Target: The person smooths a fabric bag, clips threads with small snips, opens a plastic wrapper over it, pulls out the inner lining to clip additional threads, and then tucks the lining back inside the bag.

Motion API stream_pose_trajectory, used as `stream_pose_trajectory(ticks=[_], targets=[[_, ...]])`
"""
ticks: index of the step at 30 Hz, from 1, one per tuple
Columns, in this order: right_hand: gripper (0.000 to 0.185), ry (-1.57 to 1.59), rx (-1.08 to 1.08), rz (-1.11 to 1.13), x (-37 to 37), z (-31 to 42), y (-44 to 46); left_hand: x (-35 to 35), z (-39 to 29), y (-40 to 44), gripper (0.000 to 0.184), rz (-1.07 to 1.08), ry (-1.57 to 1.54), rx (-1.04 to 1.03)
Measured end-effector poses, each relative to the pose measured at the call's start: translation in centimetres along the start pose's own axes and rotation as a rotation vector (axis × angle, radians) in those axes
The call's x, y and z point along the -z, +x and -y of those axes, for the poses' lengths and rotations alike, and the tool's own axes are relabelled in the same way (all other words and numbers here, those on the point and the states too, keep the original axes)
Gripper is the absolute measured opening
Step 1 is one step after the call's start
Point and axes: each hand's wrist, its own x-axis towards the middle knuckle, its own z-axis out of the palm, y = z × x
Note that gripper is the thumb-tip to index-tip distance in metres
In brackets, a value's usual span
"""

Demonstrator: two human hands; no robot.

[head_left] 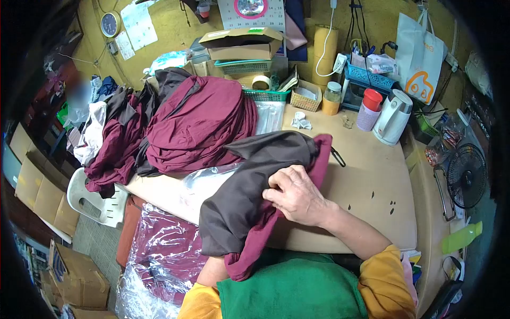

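Observation:
A fabric piece [234, 207], dark grey with maroon along its edge, is held up over the near side of the table. My right hand [295, 195] is closed on it, with the fingers pinching the cloth near the line where grey meets maroon. My left hand is covered by the cloth; only the left wrist [213, 271] shows below it, so its fingers are hidden. Just past the fabric's far end lies a small black tool [338, 157], perhaps thread snips. A large pile of maroon fabric [199, 122] lies behind and to the left.
A tan table [366, 175] bears a white electric kettle [393, 117], a red-topped cup [370, 109], a jar [332, 98] and baskets. Clear plastic bags with maroon cloth [170, 255] lie at the lower left, near a white chair [98, 199]. A black fan [467, 175] stands right.

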Motion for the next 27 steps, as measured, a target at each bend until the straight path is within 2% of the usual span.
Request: stream_pose_trajectory(ticks=[1,3,5,7,8,9,11,13,14,15,16,18,19,20,21,23,25,27], targets=[[0.01,0.039,0.004,0.108,0.2,0.1,0.1,0.1,-0.2,-0.2,0.024,-0.014,0.017,-0.012],[0.008,0.117,0.088,0.098,0.6,0.1,-0.4,0.9,-1.0,0.1,0.024,-0.098,0.03,-0.072],[0.012,0.162,0.001,0.484,1.8,0.4,-2.6,2.5,-2.2,1.4,0.024,-0.218,0.027,-0.152],[0.013,0.256,-0.12,0.644,2.5,-0.6,-5.7,3.3,-3.2,2.6,0.024,-0.263,0.041,-0.191],[0.035,0.447,-0.288,0.928,2.5,-1.9,-6.4,3.2,-3.5,3.1,0.024,-0.245,0.06,-0.193],[0.035,0.446,-0.293,0.926,2.9,-1.4,-6.0,2.6,-3.6,3.3,0.024,-0.211,0.082,-0.188],[0.076,1.129,-0.646,0.19,4.1,0.6,-3.9,0.7,-3.4,3.4,0.024,-0.101,0.151,-0.16],[0.108,0.957,-0.565,-0.101,3.0,3.6,-1.3,-1.5,-2.8,3.6,0.024,0.015,0.228,-0.13],[0.089,0.531,-0.449,-0.168,1.3,4.4,-0.9,-2.3,-2.7,3.8,0.024,0.056,0.266,-0.134],[0.07,0.464,-0.316,-0.47,-2.0,3.8,-1.6,-2.9,-2.9,4.1,0.024,0.089,0.312,-0.148],[0.057,0.802,-0.541,-0.473,-4.2,2.8,-4.3,-3.3,-3.3,4.5,0.024,0.11,0.369,-0.174],[0.045,1.136,-0.759,-0.462,-4.6,1.9,-5.8,-3.8,-4.6,5.3,0.024,0.156,0.566,-0.281],[0.043,1.118,-0.861,-0.257,-4.7,1.6,-6.1,-4.2,-5.1,5.6,0.024,0.218,0.727,-0.366],[0.043,1.087,-0.892,-0.152,-5.0,1.8,-6.1,-4.9,-5.2,5.9,0.024,0.331,0.92,-0.478],[0.043,1.082,-0.884,-0.171,-5.3,2.1,-5.6,-5.8,-4.5,5.9,0.025,0.493,1.088,-0.661],[0.044,1.107,-0.908,-0.222,-5.7,2.3,-5.0,-9.0,-1.9,3.5,0.022,0.714,1.331,-0.722],[0.045,1.16,-0.939,-0.29,-5.6,1.6,-4.2,-10.5,1.3,1.2,0.013,0.888,1.314,-0.785],[0.046,1.249,-0.987,-0.391,-5.1,-0.5,-2.8,-11.0,3.8,-0.6,0.014,1.19,1.208,-0.81]])
